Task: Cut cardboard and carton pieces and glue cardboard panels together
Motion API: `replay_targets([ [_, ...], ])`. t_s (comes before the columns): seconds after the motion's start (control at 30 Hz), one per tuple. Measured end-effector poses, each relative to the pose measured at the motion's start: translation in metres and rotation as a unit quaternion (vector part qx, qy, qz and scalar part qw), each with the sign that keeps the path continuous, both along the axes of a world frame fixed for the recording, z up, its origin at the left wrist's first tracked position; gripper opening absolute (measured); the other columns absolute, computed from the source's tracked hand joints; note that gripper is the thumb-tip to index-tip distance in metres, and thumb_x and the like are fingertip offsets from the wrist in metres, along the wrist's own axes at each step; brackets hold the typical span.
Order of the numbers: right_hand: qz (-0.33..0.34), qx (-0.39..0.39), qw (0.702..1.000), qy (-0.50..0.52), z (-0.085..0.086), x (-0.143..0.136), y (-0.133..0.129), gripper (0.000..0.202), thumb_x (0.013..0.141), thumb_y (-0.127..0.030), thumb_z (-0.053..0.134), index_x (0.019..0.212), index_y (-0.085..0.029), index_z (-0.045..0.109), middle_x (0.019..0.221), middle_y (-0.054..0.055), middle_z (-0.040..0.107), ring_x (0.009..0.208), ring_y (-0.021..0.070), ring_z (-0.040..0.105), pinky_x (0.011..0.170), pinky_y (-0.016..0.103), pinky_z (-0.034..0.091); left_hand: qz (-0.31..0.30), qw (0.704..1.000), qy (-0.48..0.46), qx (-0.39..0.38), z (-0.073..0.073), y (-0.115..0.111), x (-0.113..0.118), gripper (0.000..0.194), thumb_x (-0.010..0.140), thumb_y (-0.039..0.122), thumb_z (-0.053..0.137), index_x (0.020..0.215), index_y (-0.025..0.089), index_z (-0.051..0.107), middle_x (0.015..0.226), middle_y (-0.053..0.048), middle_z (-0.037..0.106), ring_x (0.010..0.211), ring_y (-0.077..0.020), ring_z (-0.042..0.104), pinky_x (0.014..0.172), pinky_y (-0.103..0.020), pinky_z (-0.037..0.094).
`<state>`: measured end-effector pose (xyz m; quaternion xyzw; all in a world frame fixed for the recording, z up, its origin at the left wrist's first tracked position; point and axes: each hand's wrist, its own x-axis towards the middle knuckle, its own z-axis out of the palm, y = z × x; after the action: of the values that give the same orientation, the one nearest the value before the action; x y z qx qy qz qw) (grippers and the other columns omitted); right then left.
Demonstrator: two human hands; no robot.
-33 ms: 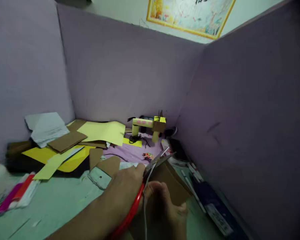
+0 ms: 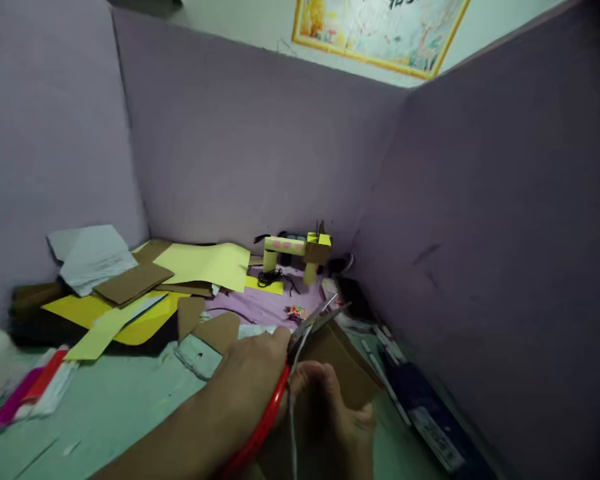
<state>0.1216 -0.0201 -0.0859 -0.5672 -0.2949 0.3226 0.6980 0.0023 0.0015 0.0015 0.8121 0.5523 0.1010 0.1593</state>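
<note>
My left hand (image 2: 253,373) is closed around red-handled scissors (image 2: 273,407) near their pivot. The blades point up and away to the right and stand apart. A thin whitish cord (image 2: 293,427) passes between them and hangs down past the handle. My right hand (image 2: 337,413) is closed on a brown cardboard piece (image 2: 353,370), just right of the scissors. Its fingertips are near the cord, but whether they pinch it is hard to make out. Shadow hides the lower part of the cardboard and of that hand.
A giraffe-like paper figure (image 2: 293,247) stands at the back on purple cloth (image 2: 260,307). Yellow paper (image 2: 205,261) and cardboard pieces (image 2: 133,283) lie to the left, markers (image 2: 45,380) at the near left. A dark blue box (image 2: 430,407) and white sticks (image 2: 386,381) are at the right.
</note>
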Motion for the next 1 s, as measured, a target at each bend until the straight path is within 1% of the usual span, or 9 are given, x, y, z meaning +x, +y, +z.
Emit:
replay_targets([
  [0.13, 0.019, -0.007, 1.000, 0.002, -0.003, 0.005, 0.003, 0.039, 0.064, -0.047, 0.073, 0.074, -0.009, 0.070, 0.074, 0.014, 0.075, 0.068, 0.0264, 0.071, 0.063, 0.033, 0.056, 0.002, 0.999, 0.025, 0.021, 0.002, 0.004, 0.005, 0.032, 0.084, 0.049, 0.043, 0.088, 0.019, 0.053, 0.081, -0.013, 0.069, 0.076, -0.0343, 0.066, 0.057, -0.036, 0.042],
  [0.2, 0.033, 0.001, 0.999, 0.012, -0.002, 0.004, 0.003, 0.040, 0.066, -0.048, 0.071, 0.075, -0.009, 0.071, 0.074, 0.014, 0.075, 0.068, 0.0266, 0.070, 0.063, 0.033, 0.056, 0.004, 0.999, 0.031, 0.035, 0.001, 0.005, 0.005, 0.033, 0.084, 0.049, 0.041, 0.089, 0.019, 0.054, 0.079, -0.013, 0.069, 0.075, -0.0338, 0.066, 0.058, -0.036, 0.042],
  [0.3, 0.025, 0.011, 0.999, 0.036, 0.001, 0.002, 0.002, 0.041, 0.064, -0.047, 0.073, 0.080, -0.010, 0.071, 0.076, 0.014, 0.075, 0.071, 0.0274, 0.071, 0.065, 0.035, 0.056, 0.007, 0.998, 0.048, 0.037, -0.001, 0.005, 0.005, 0.031, 0.085, 0.045, 0.040, 0.092, 0.019, 0.055, 0.079, -0.014, 0.069, 0.075, -0.0342, 0.067, 0.057, -0.036, 0.042],
  [0.43, 0.027, 0.010, 0.999, 0.046, 0.005, 0.001, 0.001, 0.038, 0.064, -0.047, 0.073, 0.078, -0.012, 0.070, 0.078, 0.013, 0.076, 0.074, 0.0289, 0.071, 0.068, 0.037, 0.056, 0.016, 0.998, 0.060, 0.029, -0.002, 0.005, 0.006, 0.024, 0.085, 0.038, 0.042, 0.094, 0.019, 0.055, 0.080, -0.014, 0.070, 0.077, -0.0340, 0.067, 0.059, -0.035, 0.042],
  [0.57, 0.030, 0.012, 0.998, 0.044, 0.008, 0.001, 0.000, 0.031, 0.065, -0.045, 0.073, 0.077, -0.016, 0.070, 0.078, 0.011, 0.076, 0.074, 0.0294, 0.071, 0.069, 0.039, 0.056, 0.019, 0.997, 0.065, 0.045, -0.005, 0.006, 0.004, 0.028, 0.085, 0.041, 0.042, 0.092, 0.018, 0.056, 0.076, -0.014, 0.068, 0.075, -0.0353, 0.066, 0.058, -0.036, 0.041],
  [0.7, 0.041, 0.023, 0.998, 0.046, 0.012, 0.000, -0.001, 0.032, 0.066, -0.044, 0.072, 0.079, -0.015, 0.069, 0.078, 0.010, 0.076, 0.074, 0.0274, 0.071, 0.067, 0.035, 0.056, 0.003, 0.997, 0.056, 0.053, -0.003, 0.007, 0.000, 0.031, 0.086, 0.046, 0.042, 0.092, 0.018, 0.057, 0.074, -0.013, 0.067, 0.073, -0.0331, 0.065, 0.058, -0.034, 0.039],
  [0.8, 0.059, 0.045, 0.996, 0.053, 0.016, -0.002, -0.001, 0.034, 0.067, -0.042, 0.072, 0.083, -0.013, 0.068, 0.080, 0.010, 0.076, 0.075, 0.0250, 0.071, 0.067, 0.031, 0.056, 0.002, 0.997, 0.046, 0.056, 0.001, 0.007, -0.002, 0.034, 0.083, 0.050, 0.046, 0.088, 0.019, 0.059, 0.074, -0.011, 0.066, 0.070, -0.0305, 0.063, 0.056, -0.032, 0.037],
  [0.87, 0.064, 0.050, 0.995, 0.059, 0.016, -0.001, -0.001, 0.034, 0.068, -0.042, 0.072, 0.084, -0.013, 0.068, 0.080, 0.010, 0.076, 0.075, 0.0240, 0.071, 0.067, 0.030, 0.056, 0.004, 0.997, 0.040, 0.059, 0.003, 0.009, -0.002, 0.033, 0.082, 0.050, 0.049, 0.084, 0.019, 0.060, 0.074, -0.011, 0.065, 0.069, -0.0289, 0.061, 0.057, -0.031, 0.035],
  [1.0, 0.070, 0.022, 0.996, 0.055, 0.012, 0.003, 0.005, 0.039, 0.066, -0.045, 0.072, 0.085, -0.011, 0.068, 0.083, 0.011, 0.076, 0.077, 0.0257, 0.071, 0.066, 0.031, 0.056, 0.002, 0.998, 0.001, 0.064, 0.001, 0.015, -0.005, 0.030, 0.079, 0.048, 0.051, 0.071, 0.020, 0.058, 0.066, -0.008, 0.061, 0.064, -0.0254, 0.057, 0.056, -0.029, 0.031],
])
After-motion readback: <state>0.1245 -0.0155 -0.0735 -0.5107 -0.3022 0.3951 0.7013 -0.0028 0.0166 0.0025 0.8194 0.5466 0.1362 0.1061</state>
